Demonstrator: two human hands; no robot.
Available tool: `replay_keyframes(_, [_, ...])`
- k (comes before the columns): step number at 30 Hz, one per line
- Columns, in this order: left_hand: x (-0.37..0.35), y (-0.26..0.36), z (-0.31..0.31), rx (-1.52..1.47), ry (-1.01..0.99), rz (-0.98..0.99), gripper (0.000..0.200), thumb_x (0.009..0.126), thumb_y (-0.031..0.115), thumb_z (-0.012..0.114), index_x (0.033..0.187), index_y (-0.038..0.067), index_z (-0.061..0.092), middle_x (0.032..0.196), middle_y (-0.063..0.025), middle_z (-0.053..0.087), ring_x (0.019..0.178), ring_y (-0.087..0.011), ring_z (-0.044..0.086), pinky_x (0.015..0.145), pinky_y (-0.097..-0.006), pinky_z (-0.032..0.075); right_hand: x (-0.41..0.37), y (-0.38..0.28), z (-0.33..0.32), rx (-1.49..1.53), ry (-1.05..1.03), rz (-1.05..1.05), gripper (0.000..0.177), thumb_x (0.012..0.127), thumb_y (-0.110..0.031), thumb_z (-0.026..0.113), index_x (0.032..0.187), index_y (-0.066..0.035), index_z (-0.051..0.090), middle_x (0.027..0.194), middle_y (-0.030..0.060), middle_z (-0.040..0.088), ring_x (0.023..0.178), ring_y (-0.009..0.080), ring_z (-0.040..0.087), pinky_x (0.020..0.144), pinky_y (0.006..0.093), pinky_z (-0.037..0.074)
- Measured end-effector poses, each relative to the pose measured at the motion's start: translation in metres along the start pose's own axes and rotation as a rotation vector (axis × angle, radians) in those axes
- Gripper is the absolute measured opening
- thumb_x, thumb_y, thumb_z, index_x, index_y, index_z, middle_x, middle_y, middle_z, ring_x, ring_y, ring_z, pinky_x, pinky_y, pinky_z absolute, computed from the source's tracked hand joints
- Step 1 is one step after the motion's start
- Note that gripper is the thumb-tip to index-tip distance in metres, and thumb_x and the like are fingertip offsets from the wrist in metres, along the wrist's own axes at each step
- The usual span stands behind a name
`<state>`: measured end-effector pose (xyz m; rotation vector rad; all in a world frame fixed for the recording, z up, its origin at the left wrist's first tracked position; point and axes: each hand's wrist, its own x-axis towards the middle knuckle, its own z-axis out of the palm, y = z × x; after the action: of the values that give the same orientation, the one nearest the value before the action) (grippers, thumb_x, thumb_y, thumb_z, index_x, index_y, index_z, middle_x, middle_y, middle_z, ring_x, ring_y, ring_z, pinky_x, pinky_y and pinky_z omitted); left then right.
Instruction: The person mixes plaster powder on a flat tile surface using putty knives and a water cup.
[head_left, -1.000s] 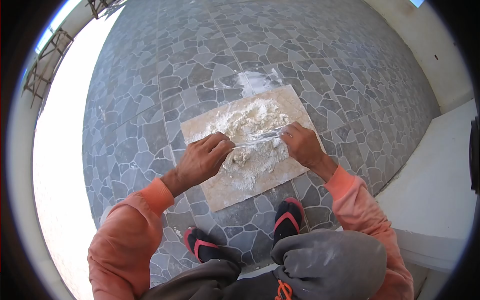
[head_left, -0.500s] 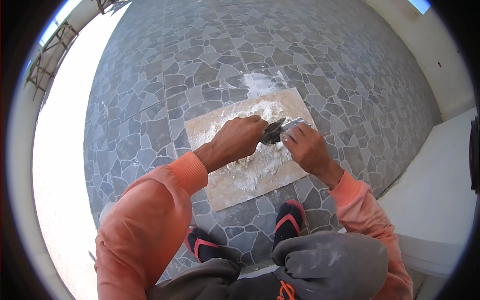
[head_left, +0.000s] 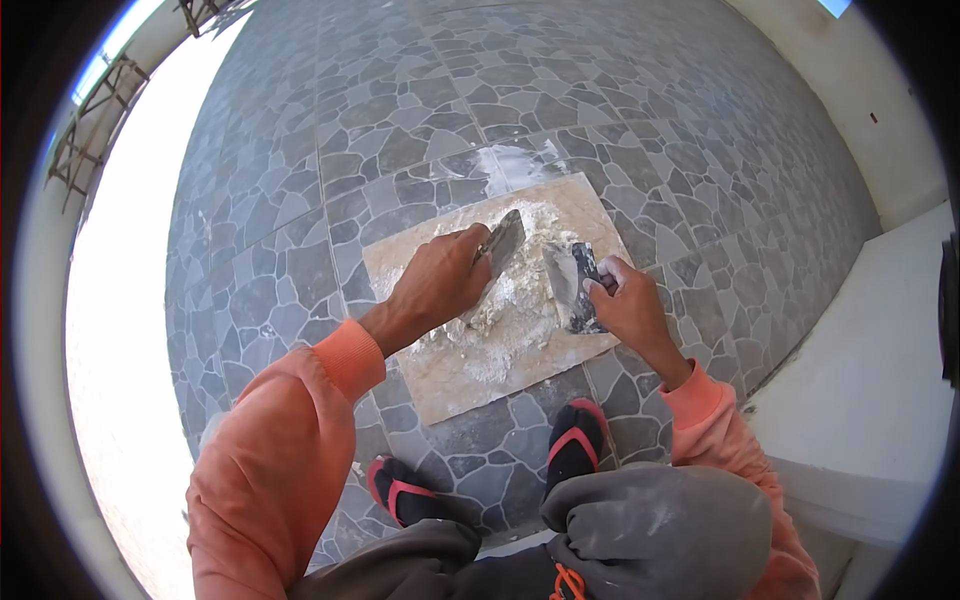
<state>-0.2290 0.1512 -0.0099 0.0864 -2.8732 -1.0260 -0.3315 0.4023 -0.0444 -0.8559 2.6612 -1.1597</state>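
My left hand [head_left: 440,275] is closed around a trowel [head_left: 507,243], its grey metal blade tilted up on edge over the powder. In my right hand [head_left: 632,308] is a flat scraper [head_left: 572,290] with a dark, smeared strip along its back, pinched between thumb and fingers. The scraper's blade faces left, toward the trowel, with a gap between the two tools. Below both lies a heap of white, lumpy powder [head_left: 515,310], spread over a beige square tile [head_left: 450,393]. White dust coats the fingertips of my right hand.
The tile lies on a grey stone-patterned floor [head_left: 270,270]. A white smear [head_left: 515,165] marks the floor just beyond it. My feet in red-strapped sandals [head_left: 578,440] stand close to its near edge. A white ledge [head_left: 860,380] rises on the right.
The two tools were together above the tile and are now apart. My left hand has shifted left, turning the trowel blade; my right hand has moved slightly right and down with the scraper.
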Motion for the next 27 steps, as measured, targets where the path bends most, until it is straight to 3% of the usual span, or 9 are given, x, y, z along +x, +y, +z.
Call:
replay_keyframes(1, [-0.003, 0.005, 0.003, -0.007, 0.021, 0.016, 0.021, 0.087, 0.013, 0.056, 0.101, -0.003, 0.055, 0.084, -0.0268, 0.063, 0.076, -0.0427, 0.061, 0.069, -0.0496, 0.045, 0.001, 0.0, 0.004, 0.107, -0.05, 0.144, 0.02, 0.078, -0.013, 0.065, 0.088, 0.004, 0.062, 0.072, 0.0145, 0.065, 0.062, 0.0249, 0.062, 0.061, 0.037, 0.05])
replay_keyframes(8, [-0.008, 0.035, 0.027, -0.038, 0.114, 0.074, 0.017, 0.088, 0.011, 0.053, 0.097, -0.002, 0.046, 0.083, -0.0261, 0.058, 0.073, -0.0443, 0.057, 0.065, -0.0518, 0.044, 0.004, -0.004, 0.044, 0.436, -0.094, 0.454, 0.02, 0.08, -0.014, 0.064, 0.086, 0.006, 0.061, 0.065, 0.0067, 0.062, 0.053, 0.011, 0.056, 0.048, 0.0271, 0.044])
replay_keyframes(11, [-0.006, 0.043, 0.033, -0.062, 0.11, 0.074, 0.017, 0.089, 0.011, 0.052, 0.097, -0.001, 0.043, 0.084, -0.0263, 0.057, 0.073, -0.0448, 0.058, 0.064, -0.0528, 0.044, 0.005, -0.017, 0.052, 0.494, -0.067, 0.434, 0.018, 0.082, -0.012, 0.064, 0.087, 0.005, 0.061, 0.064, 0.0056, 0.062, 0.051, 0.0099, 0.054, 0.047, 0.0266, 0.043])
replay_keyframes(18, [-0.007, 0.044, 0.048, -0.072, 0.051, 0.019, 0.018, 0.094, 0.012, 0.047, 0.097, -0.002, 0.037, 0.087, -0.0301, 0.056, 0.07, -0.0502, 0.056, 0.062, -0.0574, 0.044, 0.005, -0.016, 0.058, 0.518, -0.03, 0.335, 0.02, 0.084, -0.011, 0.064, 0.096, 0.006, 0.064, 0.081, 0.0132, 0.071, 0.072, 0.0153, 0.064, 0.067, 0.0305, 0.049])
replay_keyframes(27, [0.004, 0.051, 0.056, -0.085, 0.044, -0.012, 0.017, 0.094, 0.011, 0.046, 0.096, -0.002, 0.037, 0.088, -0.0319, 0.056, 0.071, -0.0517, 0.056, 0.062, -0.0585, 0.044, -0.009, -0.01, 0.06, 0.413, 0.055, 0.347, 0.017, 0.085, -0.009, 0.064, 0.096, 0.003, 0.064, 0.077, 0.0115, 0.07, 0.067, 0.0116, 0.062, 0.065, 0.029, 0.048])
